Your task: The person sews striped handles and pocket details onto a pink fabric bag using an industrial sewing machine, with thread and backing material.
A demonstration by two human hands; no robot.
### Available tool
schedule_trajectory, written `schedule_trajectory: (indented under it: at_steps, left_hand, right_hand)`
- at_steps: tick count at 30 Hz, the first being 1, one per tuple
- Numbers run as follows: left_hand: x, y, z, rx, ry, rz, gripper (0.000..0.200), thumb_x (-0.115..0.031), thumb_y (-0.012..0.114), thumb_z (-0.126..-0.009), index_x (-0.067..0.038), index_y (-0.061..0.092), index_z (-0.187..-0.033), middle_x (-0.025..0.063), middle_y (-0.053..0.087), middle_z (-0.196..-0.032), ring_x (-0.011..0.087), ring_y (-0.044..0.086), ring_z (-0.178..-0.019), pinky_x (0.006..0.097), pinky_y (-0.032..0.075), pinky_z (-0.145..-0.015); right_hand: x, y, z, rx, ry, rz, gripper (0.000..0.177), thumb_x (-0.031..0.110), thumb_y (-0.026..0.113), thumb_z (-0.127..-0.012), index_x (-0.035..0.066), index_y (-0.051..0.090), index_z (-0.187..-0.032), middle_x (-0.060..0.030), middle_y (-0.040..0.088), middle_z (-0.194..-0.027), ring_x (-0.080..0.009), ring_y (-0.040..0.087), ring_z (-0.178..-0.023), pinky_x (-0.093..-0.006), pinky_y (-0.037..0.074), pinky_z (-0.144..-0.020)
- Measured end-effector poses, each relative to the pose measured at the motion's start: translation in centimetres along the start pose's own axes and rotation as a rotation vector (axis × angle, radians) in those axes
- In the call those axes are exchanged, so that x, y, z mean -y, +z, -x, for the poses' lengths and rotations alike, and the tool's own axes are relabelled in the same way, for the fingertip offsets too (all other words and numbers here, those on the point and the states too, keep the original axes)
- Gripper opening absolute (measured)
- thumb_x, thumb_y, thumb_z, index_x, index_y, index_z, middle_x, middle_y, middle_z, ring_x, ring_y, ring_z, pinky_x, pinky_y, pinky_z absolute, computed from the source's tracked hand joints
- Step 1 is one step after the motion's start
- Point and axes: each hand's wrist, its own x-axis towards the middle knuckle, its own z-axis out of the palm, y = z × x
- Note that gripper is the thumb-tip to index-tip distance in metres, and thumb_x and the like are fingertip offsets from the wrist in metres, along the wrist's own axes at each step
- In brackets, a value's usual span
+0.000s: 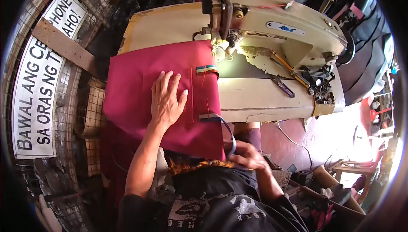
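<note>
My left hand (166, 100) lies flat with fingers spread on a crimson fabric panel (127, 79), over a stitched patch pocket (187, 104) of the same colour. Along the panel's right edge sits a short striped strap (207, 69), with loose red thread hanging from it. Lower down, a grey-blue strap (227, 123) leaves the edge and curves toward my right hand (248, 155). That hand is closed around the strap's lower end by the panel's bottom corner, its fingertips partly hidden. The sewing machine's needle area (223, 53) is beside the panel's upper right corner.
The sewing machine (306, 23) spans the table (263, 100). Thread snips (284, 88), a yellow-and-black cutter (293, 68) and a pile of small metal parts (325, 89) lie on its right side. A wire-mesh partition with a printed sign (36, 91) stands left; boxes (331, 189) sit lower right.
</note>
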Motion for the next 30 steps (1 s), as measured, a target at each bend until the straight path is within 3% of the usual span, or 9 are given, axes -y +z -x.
schedule_trajectory:
  at_steps: [4, 10, 14, 17, 22, 26, 27, 28, 30]
  left_hand:
    - [-0.2, 0.1, 0.2, -0.012, -0.012, 0.03, 0.052, -0.028, 0.066, -0.094, -0.006, 0.056, -0.141, 0.0159, 0.046, -0.149, 0.038, 0.041, -0.143, 0.0527, 0.034, -0.118]
    - [0.2, -0.2, 0.2, -0.026, -0.028, 0.096, 0.051, -0.029, 0.067, -0.094, -0.006, 0.058, -0.139, 0.0163, 0.048, -0.146, 0.0373, 0.041, -0.142, 0.0515, 0.033, -0.119]
    - [0.3, -0.1, 0.3, -0.035, -0.021, 0.111, 0.051, -0.03, 0.066, -0.096, -0.006, 0.058, -0.139, 0.0164, 0.048, -0.147, 0.038, 0.041, -0.142, 0.0521, 0.034, -0.119]
    - [0.3, 0.0, 0.5, -0.073, -0.009, 0.097, 0.049, -0.028, 0.066, -0.096, -0.006, 0.058, -0.139, 0.016, 0.048, -0.148, 0.0379, 0.043, -0.141, 0.0522, 0.035, -0.118]
    - [2.7, -0.3, 0.9, -0.319, -0.125, 0.655, 0.038, -0.01, 0.058, -0.1, -0.002, 0.057, -0.138, 0.0166, 0.054, -0.146, 0.0334, 0.055, -0.132, 0.0457, 0.043, -0.114]
    - [8.2, -6.2, 3.5, -0.731, -0.878, 1.474, 0.044, -0.009, 0.051, -0.103, 0.01, 0.046, -0.143, 0.0245, 0.049, -0.146, 0.0331, 0.057, -0.129, 0.0486, 0.049, -0.11]
    - [17.0, -0.6, 8.8, -0.866, -0.375, 1.454, 0.045, -0.006, 0.053, -0.102, 0.012, 0.043, -0.143, 0.0264, 0.048, -0.146, 0.034, 0.059, -0.125, 0.0491, 0.05, -0.108]
    - [14.8, -5.7, 8.9, -0.954, -0.813, 1.325, 0.045, -0.004, 0.053, -0.101, 0.008, 0.042, -0.143, 0.0243, 0.048, -0.145, 0.0337, 0.059, -0.123, 0.0483, 0.049, -0.107]
    - [14.3, -7.3, 13.0, -1.021, -0.85, 1.002, 0.031, -0.004, 0.053, -0.102, 0.003, 0.054, -0.132, 0.0162, 0.059, -0.129, 0.0249, 0.061, -0.117, 0.04, 0.052, -0.1]
  right_hand:
    - [4.9, -1.7, 4.5, -0.238, -0.325, -0.074, 0.029, 0.004, 0.079, -0.085, 0.0, 0.059, -0.106, -0.0228, 0.056, -0.146, -0.0295, 0.055, -0.132, -0.0465, 0.043, -0.109]
    - [15.0, 1.9, 6.2, -0.994, -0.435, 1.76, 0.033, -0.001, 0.08, -0.076, 0.008, 0.065, -0.104, -0.011, 0.068, -0.092, -0.0353, 0.066, -0.093, -0.0501, 0.053, -0.097]
    - [18.1, 4.1, 2.8, -1.25, -0.793, 1.959, 0.03, 0.004, 0.076, -0.088, 0.009, 0.068, -0.116, -0.0124, 0.066, -0.105, -0.034, 0.063, -0.108, -0.0463, 0.052, -0.096]
    - [19.6, 3.8, 0.7, -1.45, -0.345, 1.375, 0.022, 0.015, 0.064, -0.102, 0.008, 0.067, -0.123, -0.0095, 0.069, -0.107, -0.023, 0.065, -0.101, -0.0341, 0.051, -0.088]
    - [19.7, 8.8, -7.8, -0.883, -0.788, 1.215, 0.048, -0.005, 0.053, -0.088, 0.005, 0.062, -0.135, -0.0091, 0.07, -0.11, -0.0209, 0.067, -0.101, -0.0311, 0.055, -0.082]
    - [12.4, 17.2, -16.0, -0.148, -1.157, 1.452, 0.058, 0.009, 0.062, -0.085, 0.007, 0.058, -0.143, -0.0186, 0.068, -0.113, -0.0348, 0.068, -0.101, -0.044, 0.058, -0.075]
    - [13.6, 16.3, -14.6, -0.085, -0.908, 1.502, 0.053, 0.008, 0.063, -0.087, 0.007, 0.06, -0.14, -0.019, 0.069, -0.114, -0.035, 0.07, -0.098, -0.0424, 0.059, -0.075]
    - [15.1, 14.3, -12.6, 0.0, -0.654, 1.543, 0.049, 0.007, 0.064, -0.089, 0.006, 0.062, -0.137, -0.0195, 0.069, -0.115, -0.0351, 0.071, -0.096, -0.0409, 0.06, -0.074]
    - [14.1, 7.7, -11.1, -0.386, -0.873, 1.213, 0.042, 0.001, 0.066, -0.089, 0.004, 0.067, -0.13, -0.016, 0.071, -0.105, -0.0322, 0.072, -0.088, -0.0389, 0.06, -0.071]
